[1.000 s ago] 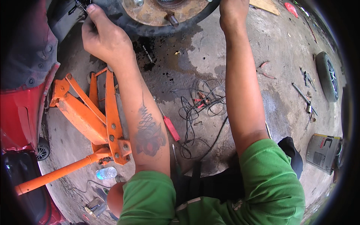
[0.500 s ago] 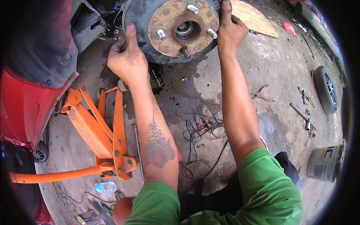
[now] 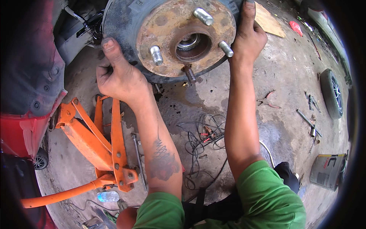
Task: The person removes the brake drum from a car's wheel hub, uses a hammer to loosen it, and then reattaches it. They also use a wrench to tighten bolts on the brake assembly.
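A dark brake drum (image 3: 126, 34) fills the top middle of the head view. Its rusty round face (image 3: 160, 26) carries several wheel studs, one of them browner than the rest, around a central bore (image 3: 193, 49). My left hand (image 3: 124, 78) grips the drum's left rim, thumb on the front and fingers curled behind. On the opposite rim my right hand (image 3: 248, 40) holds it the same way, thumb pointing up. The fingertips of both hands are hidden behind the drum. A bearing-like metal ring shows inside the bore.
An orange floor jack (image 3: 91, 145) stands at left beside the red car body (image 3: 23, 133). Tangled cables (image 3: 202, 145), pliers (image 3: 268, 100) and a wrench (image 3: 309, 122) lie on the concrete. At right are a wheel (image 3: 331, 93) and a grey bucket (image 3: 327, 170); a water bottle (image 3: 108, 196) lies lower left.
The brake drum looks larger and sits lower in view, nearer to me, with both hands still on its rim. My hands appear further apart.
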The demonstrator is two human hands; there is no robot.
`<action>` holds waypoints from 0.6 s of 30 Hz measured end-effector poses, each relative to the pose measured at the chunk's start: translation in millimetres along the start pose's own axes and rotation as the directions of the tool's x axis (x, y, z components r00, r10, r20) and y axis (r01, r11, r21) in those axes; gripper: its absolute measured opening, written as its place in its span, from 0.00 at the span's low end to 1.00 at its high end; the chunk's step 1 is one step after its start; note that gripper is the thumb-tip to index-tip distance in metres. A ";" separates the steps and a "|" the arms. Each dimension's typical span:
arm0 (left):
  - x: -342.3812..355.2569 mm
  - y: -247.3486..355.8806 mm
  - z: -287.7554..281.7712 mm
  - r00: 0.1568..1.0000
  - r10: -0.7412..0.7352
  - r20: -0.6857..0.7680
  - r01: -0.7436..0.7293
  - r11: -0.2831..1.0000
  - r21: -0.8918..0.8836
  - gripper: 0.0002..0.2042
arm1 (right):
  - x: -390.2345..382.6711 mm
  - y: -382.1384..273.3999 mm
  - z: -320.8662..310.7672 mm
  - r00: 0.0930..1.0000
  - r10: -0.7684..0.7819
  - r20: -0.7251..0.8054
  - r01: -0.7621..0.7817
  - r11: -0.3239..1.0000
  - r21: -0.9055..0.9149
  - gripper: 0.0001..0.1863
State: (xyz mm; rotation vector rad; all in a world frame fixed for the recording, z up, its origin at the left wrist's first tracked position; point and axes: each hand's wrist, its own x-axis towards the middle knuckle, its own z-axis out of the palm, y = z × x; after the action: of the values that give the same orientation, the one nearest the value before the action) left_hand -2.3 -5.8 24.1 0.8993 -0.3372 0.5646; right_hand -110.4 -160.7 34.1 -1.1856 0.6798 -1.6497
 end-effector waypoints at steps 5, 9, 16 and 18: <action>-0.5 10.3 4.1 0.999 -0.017 -0.042 0.022 0.995 0.101 0.24 | -0.2 0.8 4.8 0.999 -0.016 0.030 0.013 0.996 0.083 0.34; 3.0 11.6 1.1 0.998 -0.061 0.010 0.060 0.996 0.072 0.24 | 4.1 5.5 4.4 1.000 -0.014 0.008 0.013 0.992 0.129 0.33; 0.2 8.8 6.3 0.999 0.035 -0.033 -0.033 0.998 0.054 0.25 | -4.0 -2.6 3.2 0.996 -0.076 0.047 0.070 0.990 0.119 0.34; 1.9 13.0 3.8 1.000 -0.004 -0.015 0.005 0.995 0.100 0.25 | -1.0 -6.2 -0.4 0.994 -0.082 0.068 0.081 0.997 0.012 0.34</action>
State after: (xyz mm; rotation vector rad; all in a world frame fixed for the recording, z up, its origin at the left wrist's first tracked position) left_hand -8.7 -1.9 35.5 0.9922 -0.2957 0.5874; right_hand -113.1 -157.5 38.8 -1.2724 0.5873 -1.6695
